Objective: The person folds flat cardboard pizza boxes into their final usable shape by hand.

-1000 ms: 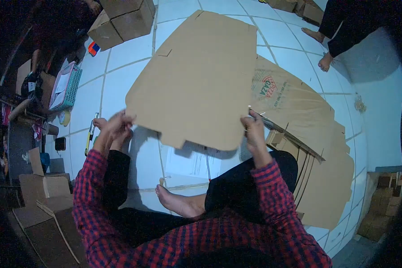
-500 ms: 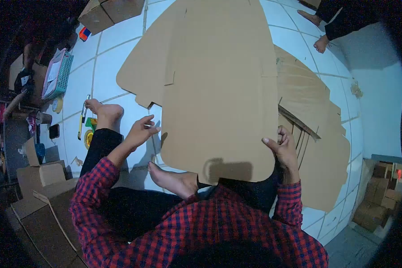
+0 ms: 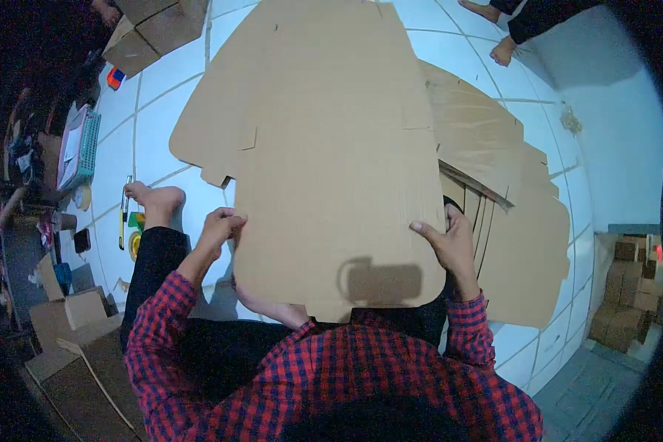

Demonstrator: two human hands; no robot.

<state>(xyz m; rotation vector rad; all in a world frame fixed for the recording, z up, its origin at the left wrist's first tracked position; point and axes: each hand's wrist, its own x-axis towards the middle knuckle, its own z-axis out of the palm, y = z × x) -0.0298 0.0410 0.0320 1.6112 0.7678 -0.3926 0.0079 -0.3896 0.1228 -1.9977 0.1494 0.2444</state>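
A large flat die-cut cardboard sheet (image 3: 331, 147) lies over my lap and reaches out across the tiled floor. My left hand (image 3: 219, 227) grips its left edge, fingers curled around it. My right hand (image 3: 449, 243) holds its right edge, thumb on top. The sheet hides most of my legs; my bare foot (image 3: 155, 200) sticks out to the left.
A stack of flat cardboard sheets (image 3: 516, 243) lies to my right. Folded boxes (image 3: 151, 26) stand at the top left, more (image 3: 74, 324) at the lower left. A teal basket (image 3: 77, 144), tape rolls and a cutter (image 3: 124, 221) lie left. Another person's feet (image 3: 502, 50) are at the top right.
The sheet has been turned and pulled onto my lap. My left hand let go half a second ago and now grips the left edge again. My right hand kept its hold.
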